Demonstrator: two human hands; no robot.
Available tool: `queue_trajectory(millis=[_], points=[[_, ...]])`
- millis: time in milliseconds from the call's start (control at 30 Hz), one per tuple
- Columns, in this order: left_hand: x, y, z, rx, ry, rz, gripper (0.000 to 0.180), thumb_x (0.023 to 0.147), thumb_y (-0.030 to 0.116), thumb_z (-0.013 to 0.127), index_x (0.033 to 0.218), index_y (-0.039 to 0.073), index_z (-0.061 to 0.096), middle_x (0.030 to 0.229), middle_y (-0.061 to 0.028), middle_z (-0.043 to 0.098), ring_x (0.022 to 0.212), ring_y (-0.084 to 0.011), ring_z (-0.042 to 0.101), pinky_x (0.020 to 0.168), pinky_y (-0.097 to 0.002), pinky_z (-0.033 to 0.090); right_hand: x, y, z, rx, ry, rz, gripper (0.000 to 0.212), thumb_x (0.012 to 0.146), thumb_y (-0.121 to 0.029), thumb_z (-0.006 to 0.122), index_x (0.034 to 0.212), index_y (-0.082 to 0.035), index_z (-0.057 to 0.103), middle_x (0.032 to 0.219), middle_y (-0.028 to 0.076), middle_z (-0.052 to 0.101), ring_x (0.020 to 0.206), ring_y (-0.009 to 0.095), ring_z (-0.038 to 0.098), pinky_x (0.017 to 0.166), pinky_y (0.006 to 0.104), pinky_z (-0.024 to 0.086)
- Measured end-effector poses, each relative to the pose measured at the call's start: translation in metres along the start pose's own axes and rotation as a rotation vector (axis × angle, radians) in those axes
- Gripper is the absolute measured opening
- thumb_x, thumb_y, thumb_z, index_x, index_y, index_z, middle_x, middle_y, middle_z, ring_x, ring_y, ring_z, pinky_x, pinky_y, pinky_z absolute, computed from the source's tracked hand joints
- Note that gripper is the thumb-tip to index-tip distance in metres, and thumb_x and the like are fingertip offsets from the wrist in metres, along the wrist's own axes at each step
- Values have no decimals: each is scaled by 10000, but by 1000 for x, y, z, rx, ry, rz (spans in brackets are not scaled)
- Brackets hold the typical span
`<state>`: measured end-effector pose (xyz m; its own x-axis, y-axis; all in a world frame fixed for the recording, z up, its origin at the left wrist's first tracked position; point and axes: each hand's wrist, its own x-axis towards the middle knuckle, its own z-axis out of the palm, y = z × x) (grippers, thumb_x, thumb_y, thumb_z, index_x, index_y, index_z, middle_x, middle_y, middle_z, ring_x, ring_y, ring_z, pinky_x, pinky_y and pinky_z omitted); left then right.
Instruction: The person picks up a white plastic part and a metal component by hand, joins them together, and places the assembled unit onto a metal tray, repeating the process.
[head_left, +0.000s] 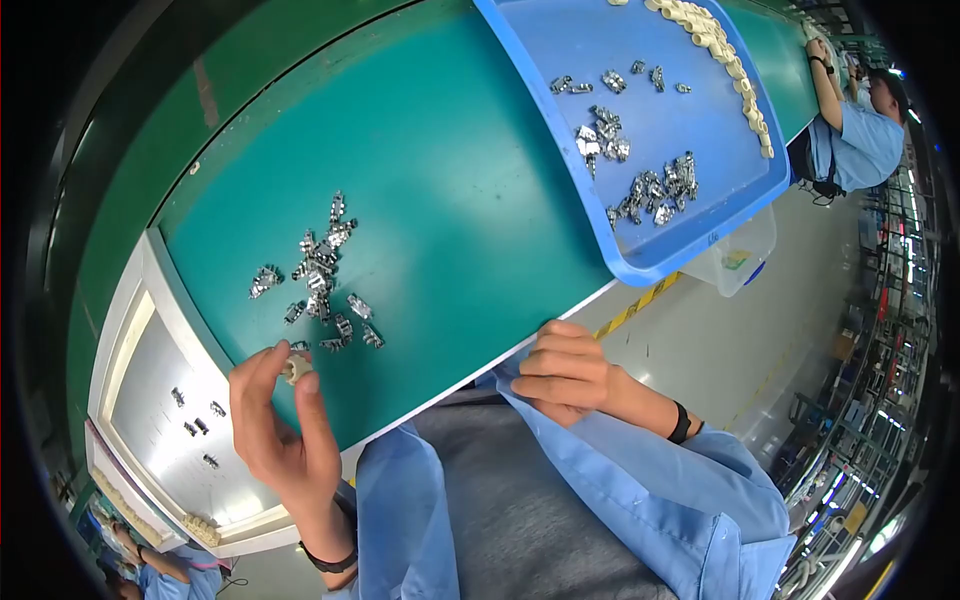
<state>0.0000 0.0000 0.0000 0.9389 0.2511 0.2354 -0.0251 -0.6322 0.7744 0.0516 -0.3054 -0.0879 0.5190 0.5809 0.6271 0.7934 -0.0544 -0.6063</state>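
1. Holding cream ring [299, 369] btwn thumb & index of L hand [290, 455], well left of blue tray [720, 170]; fingers narrow, closed on it, by near edge of green surface [450, 200].
2. Resting R hand [568, 375] at surface's near edge, below & slightly left of blue tray's near corner; w/ fingers curled & palm hidden, can't tell whether gripping.
3. Scattered on surface, left of blue tray: shiny metal parts [318, 270], in loose heap w/ a few strays, closest right by L hand's fingertips.
4. Inside blue tray: metal clumps [648, 192] toward left & near sides, plus row of cream rings [735, 68] along right wall.
5. Far left of blue tray, past surface's end: white-framed tray [185, 305] w/ a few small metal bits [201, 426].
6. Just under blue tray's near edge: clear bin [730, 255]; below tray's corner, on floor, yellow-black tape [640, 305].
7. Right of blue tray: co-worker [860, 140] in blue. Far lower left of it: 2nd person [180, 575], also in blue, partly cut off.
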Motion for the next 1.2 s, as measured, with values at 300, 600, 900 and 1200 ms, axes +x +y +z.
queue_trajectory(millis=[300, 600, 900, 1200], points=[[-22, 17, -11, 31, -23, 145, 285, 1002, -59, 591, 1283, -93, 621, 1128, -177, 625, 973, -242, 653, 877, -353, 526, -45, -5, 14, 2, -67, 114, 210, 739, 4, 659, 932, 2, 742, 929, 133, 697, 726, 278, 630, 683, 390, 482], [-79, 24, -12, -23, 61, 172, 280, 1019, -22, 600, 1294, -70, 626, 1123, -147, 627, 965, -208, 649, 850, -311, 506, -67, 19, 58, -66, -265, 395, 290, 935, -167, 685, 1204, -66, 730, 1262, 146, 677, 1171, 372, 616, 1015, 470, 478], [-123, 22, -9, -86, 145, 182, 268, 1026, -7, 600, 1284, -71, 627, 1118, -136, 625, 957, -192, 644, 838, -290, 495, -52, 21, 105, -286, -369, 175, 401, 945, -227, 661, 1309, -62, 681, 1323, 176, 641, 1235, 385, 593, 1080, 486, 444], [-139, 24, -12, -149, 229, 190, 259, 982, -56, 612, 1235, -109, 636, 1071, -184, 633, 901, -236, 642, 830, -334, 518, -43, 49, 176, -533, -397, 174, 387, 898, -151, 618, 1252, -11, 683, 1225, 224, 675, 1203, 389, 628, 1031, 477, 501]])
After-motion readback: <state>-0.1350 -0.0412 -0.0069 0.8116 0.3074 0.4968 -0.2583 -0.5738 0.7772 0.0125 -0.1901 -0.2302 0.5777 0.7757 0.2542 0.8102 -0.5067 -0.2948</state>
